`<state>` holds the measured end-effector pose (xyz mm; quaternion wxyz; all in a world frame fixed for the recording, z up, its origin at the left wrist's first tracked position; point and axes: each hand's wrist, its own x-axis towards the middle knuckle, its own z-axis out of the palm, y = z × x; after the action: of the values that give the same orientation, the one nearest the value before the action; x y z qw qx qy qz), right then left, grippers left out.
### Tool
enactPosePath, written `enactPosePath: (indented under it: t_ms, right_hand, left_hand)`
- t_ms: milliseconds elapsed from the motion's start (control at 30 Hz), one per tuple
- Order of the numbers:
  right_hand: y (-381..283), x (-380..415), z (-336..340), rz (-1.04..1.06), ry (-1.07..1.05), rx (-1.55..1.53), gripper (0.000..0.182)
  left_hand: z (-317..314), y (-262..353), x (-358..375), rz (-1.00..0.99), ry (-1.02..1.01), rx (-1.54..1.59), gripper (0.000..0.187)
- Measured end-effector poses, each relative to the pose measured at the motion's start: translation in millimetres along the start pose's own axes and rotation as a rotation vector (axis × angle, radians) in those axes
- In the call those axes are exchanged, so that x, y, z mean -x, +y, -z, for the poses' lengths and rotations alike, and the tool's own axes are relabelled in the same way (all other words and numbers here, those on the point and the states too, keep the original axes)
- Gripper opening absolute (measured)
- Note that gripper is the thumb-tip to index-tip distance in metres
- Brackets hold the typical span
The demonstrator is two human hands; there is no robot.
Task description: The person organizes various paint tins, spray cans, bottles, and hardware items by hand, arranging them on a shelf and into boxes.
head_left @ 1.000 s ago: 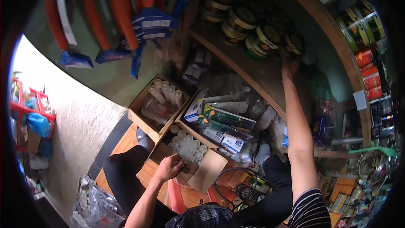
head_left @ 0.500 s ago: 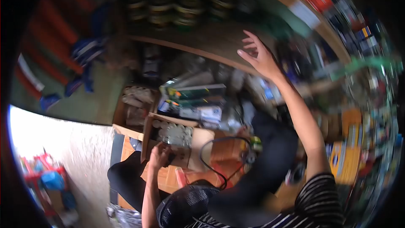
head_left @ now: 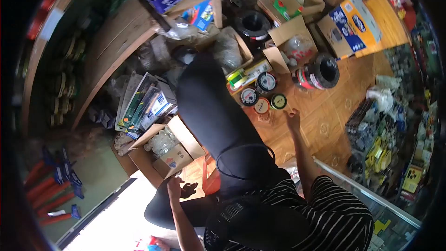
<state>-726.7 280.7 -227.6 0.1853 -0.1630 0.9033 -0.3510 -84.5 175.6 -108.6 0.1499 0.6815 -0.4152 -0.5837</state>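
My right hand (head_left: 292, 120) reaches over the tiled floor with its fingers apart and nothing visible in it. Just beyond it sit small round spools or tubs with labelled tops: a yellow-green one (head_left: 278, 101), an orange one (head_left: 261, 105) and dark ones (head_left: 249, 96). My left hand (head_left: 174, 186) is low beside the front of an open cardboard box (head_left: 173, 160). Its fingers look loosely apart, and their spread shadow falls on the floor. Clear plastic-wrapped items (head_left: 162, 142) fill part of that box.
Black spools (head_left: 325, 72) and open cartons (head_left: 297, 42) stand ahead. A blue-and-orange box (head_left: 355, 25) is at the upper right. Packaged goods (head_left: 378, 153) line the right. Wooden shelving (head_left: 116, 37) rises at left, and my bent leg (head_left: 218, 111) crosses the middle.
The view has swung to the right. My right hand has come down from in front of the shelf to near the round spools or tubs. My left hand stays close to the cardboard box.
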Motion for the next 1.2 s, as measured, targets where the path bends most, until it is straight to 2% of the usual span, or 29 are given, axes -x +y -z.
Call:
enactPosePath:
  t_ms: [100,167,233,300,333,367,400,467,533,567,633,667,700,767,833,900,933,1000,1033,1067,1133,1200]
  right_hand:
    - [-15,36,-40,-0.008,-0.069,-0.070,0.060]
    - [-61,43,-63,0.393,-0.132,-0.018,0.060]
    - [-123,43,-87,0.574,-0.047,-0.032,0.061]
    - [-191,26,-100,0.682,-0.040,0.029,0.068]
    - [-208,18,-116,0.654,-0.051,0.031,0.077]
    - [-227,5,-130,0.716,0.002,0.094,0.078]
    - [-246,-4,-143,0.785,0.056,0.153,0.080]
    - [-231,-32,-192,0.801,0.081,0.151,0.077]
    - [-214,-63,-232,0.781,-0.010,0.246,0.072]
    - [-201,-78,-247,0.770,-0.067,0.336,0.070]
    - [-161,-108,-272,0.802,-0.104,0.487,0.065]
    - [-134,-126,-291,0.855,-0.059,0.520,0.063]
    - [-135,-116,-261,0.761,-0.119,0.495,0.065]
    - [-146,-97,-208,0.618,-0.135,0.360,0.068]
    - [-151,-86,-162,0.517,-0.104,0.232,0.070]
    - [-168,-76,-122,0.432,-0.064,0.096,0.073]
    - [-185,-70,-104,0.403,-0.041,0.030,0.075]
    - [-233,-52,-72,0.354,0.012,-0.100,0.078]
    - [-264,-46,-58,0.356,0.026,-0.140,0.080]
    - [-297,-39,-48,0.362,0.043,-0.173,0.081]
    - [-373,-26,-41,0.450,0.042,-0.228,0.084]
    - [-448,-13,-40,0.636,-0.033,-0.254,0.088]
  left_hand:
    - [-16,2,7,-0.020,0.054,-0.139,0.027]
    - [-24,7,10,-0.034,0.072,-0.115,0.027]
    - [-43,36,20,0.007,0.095,-0.105,0.026]
    - [-50,41,21,-0.018,0.086,-0.158,0.028]
    - [-57,55,24,-0.014,0.084,-0.207,0.028]
    - [-60,59,25,0.040,0.077,-0.195,0.026]
    - [-61,56,28,-0.076,0.043,-0.284,0.024]
    - [-61,45,25,-0.327,0.038,-0.454,0.020]
    - [-63,23,29,-0.145,0.121,-0.496,0.017]
    - [-58,9,28,-0.186,0.148,-0.512,0.018]
    - [-60,16,25,-0.190,0.189,-0.654,0.021]
    - [-69,41,34,0.026,0.265,-0.249,0.021]
    - [-68,17,26,-0.120,0.245,-0.350,0.022]
    - [-62,9,18,-0.722,0.271,-0.770,0.027]
    - [-70,11,19,-0.263,0.197,-0.312,0.026]
    - [-74,14,15,-0.434,0.298,-0.403,0.025]
    - [-70,38,20,-0.405,0.271,-0.476,0.025]
    - [-65,57,17,0.009,0.200,0.027,0.024]
    - [-58,60,15,-0.112,0.185,-0.018,0.022]
    - [-52,48,-2,-0.130,0.228,0.035,0.018]
    - [-38,18,-32,-0.524,0.315,-0.200,0.016]
    - [-15,71,-11,-0.242,0.292,-0.176,0.014]
